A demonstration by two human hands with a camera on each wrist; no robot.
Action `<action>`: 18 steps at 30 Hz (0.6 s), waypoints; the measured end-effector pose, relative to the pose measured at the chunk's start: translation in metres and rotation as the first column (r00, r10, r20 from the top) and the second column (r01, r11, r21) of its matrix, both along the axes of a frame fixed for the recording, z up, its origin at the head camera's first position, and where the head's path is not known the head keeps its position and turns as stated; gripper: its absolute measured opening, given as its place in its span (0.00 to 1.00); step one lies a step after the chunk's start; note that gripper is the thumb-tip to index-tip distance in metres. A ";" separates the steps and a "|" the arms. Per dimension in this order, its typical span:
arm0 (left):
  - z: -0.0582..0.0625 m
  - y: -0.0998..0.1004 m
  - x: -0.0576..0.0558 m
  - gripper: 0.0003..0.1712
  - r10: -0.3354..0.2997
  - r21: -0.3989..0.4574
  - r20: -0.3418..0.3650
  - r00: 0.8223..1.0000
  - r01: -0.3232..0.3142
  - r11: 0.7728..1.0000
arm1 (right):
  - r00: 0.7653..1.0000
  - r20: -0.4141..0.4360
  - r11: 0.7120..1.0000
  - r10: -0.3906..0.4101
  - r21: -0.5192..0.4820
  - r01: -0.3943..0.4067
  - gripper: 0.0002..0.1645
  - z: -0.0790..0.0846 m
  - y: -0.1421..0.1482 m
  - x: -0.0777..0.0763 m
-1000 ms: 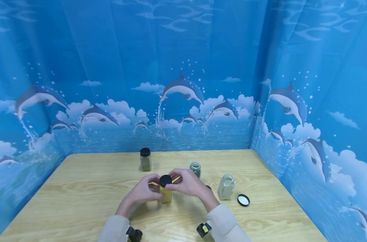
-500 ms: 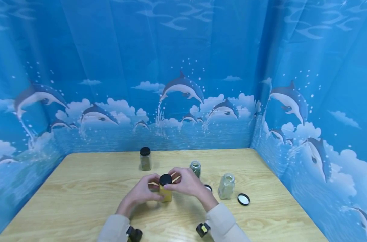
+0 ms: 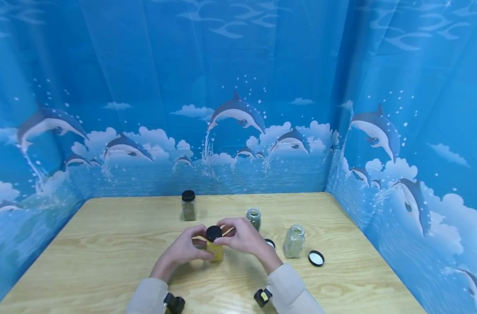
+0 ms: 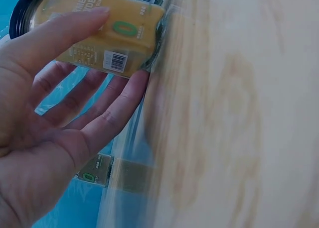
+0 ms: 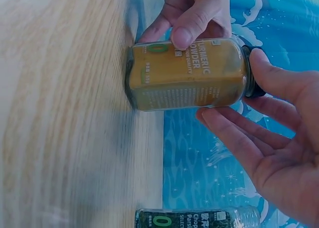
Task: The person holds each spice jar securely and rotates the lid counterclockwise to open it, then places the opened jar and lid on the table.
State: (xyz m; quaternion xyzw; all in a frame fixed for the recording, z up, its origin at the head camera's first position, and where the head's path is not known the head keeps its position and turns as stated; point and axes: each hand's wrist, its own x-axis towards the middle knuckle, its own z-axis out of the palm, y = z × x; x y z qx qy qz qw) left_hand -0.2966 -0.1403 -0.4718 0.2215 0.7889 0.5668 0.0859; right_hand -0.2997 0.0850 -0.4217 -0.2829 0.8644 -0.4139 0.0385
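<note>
A glass jar of turmeric powder (image 3: 216, 253) stands upright on the wooden table between both hands. My left hand (image 3: 184, 248) holds the jar's body, its thumb across the label in the left wrist view. With thumb and fingers, my right hand (image 3: 244, 236) pinches the jar's black lid (image 3: 214, 233), which sits on the jar's mouth. The right wrist view shows the thumb on the lid's edge (image 5: 259, 89) and some fingers beside the jar's shoulder. Behind the right hand, an uncapped jar of chopped parsley (image 3: 254, 220) is partly hidden.
To the right stands an uncapped jar with pale contents (image 3: 294, 243), a loose black lid (image 3: 316, 258) lying beside it. Another lid (image 3: 270, 244) shows partly behind the right wrist. A capped jar of brownish contents (image 3: 189, 208) stands at the back. A dolphin-print curtain (image 3: 238, 87) borders the table.
Both hands keep their hold on the jar and lid. The jar's top has shifted very slightly left, and more of the lid behind the right wrist shows.
</note>
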 end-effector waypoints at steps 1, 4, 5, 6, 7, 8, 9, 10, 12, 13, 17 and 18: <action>0.000 0.000 0.000 0.28 0.003 -0.001 0.002 1.000 -0.003 1.000 | 1.000 0.003 1.000 0.004 -0.002 -0.004 0.25 0.000 0.000 0.000; 0.000 0.000 0.000 0.27 0.014 -0.007 0.007 1.000 -0.014 1.000 | 1.000 0.021 1.000 0.005 -0.002 -0.005 0.25 -0.001 -0.001 -0.001; 0.000 0.000 0.000 0.27 0.017 -0.008 0.006 1.000 -0.017 1.000 | 1.000 0.028 1.000 0.001 -0.002 -0.001 0.25 -0.001 -0.001 -0.001; 0.000 0.000 0.000 0.26 0.021 -0.012 0.005 1.000 -0.021 1.000 | 1.000 0.030 1.000 -0.004 -0.003 0.004 0.25 -0.002 -0.001 -0.001; 0.000 0.001 0.000 0.26 0.024 -0.014 0.006 1.000 -0.024 1.000 | 1.000 0.030 1.000 -0.009 -0.004 0.009 0.25 -0.002 0.000 -0.001; 0.000 0.001 0.000 0.25 0.028 -0.017 0.007 1.000 -0.028 0.999 | 1.000 0.028 1.000 -0.015 -0.008 0.015 0.25 -0.002 -0.001 -0.001; 0.000 0.001 0.000 0.25 0.033 -0.019 0.009 0.999 -0.033 0.999 | 1.000 0.023 1.000 -0.021 -0.012 0.021 0.26 -0.003 -0.001 -0.001; 0.000 0.002 0.001 0.25 0.038 -0.021 0.012 0.999 -0.038 0.999 | 1.000 0.019 0.999 -0.026 -0.020 0.026 0.26 -0.003 -0.001 -0.001; 0.001 0.002 0.001 0.24 0.049 -0.028 0.020 0.999 -0.048 0.998 | 0.999 0.016 0.999 -0.031 -0.039 0.032 0.26 -0.004 -0.001 -0.001; 0.001 0.003 0.001 0.24 0.053 -0.030 0.022 0.998 -0.052 0.998 | 0.999 0.014 0.998 -0.033 -0.048 0.034 0.26 -0.004 -0.001 0.000; 0.002 0.004 0.003 0.26 0.064 -0.027 0.044 0.997 -0.063 0.998 | 0.999 0.011 0.997 -0.032 -0.072 0.033 0.26 -0.006 -0.001 -0.001; 0.003 0.005 0.003 0.26 0.066 -0.026 0.049 0.997 -0.065 0.998 | 1.000 0.010 0.997 -0.030 -0.076 0.030 0.26 -0.007 0.000 -0.001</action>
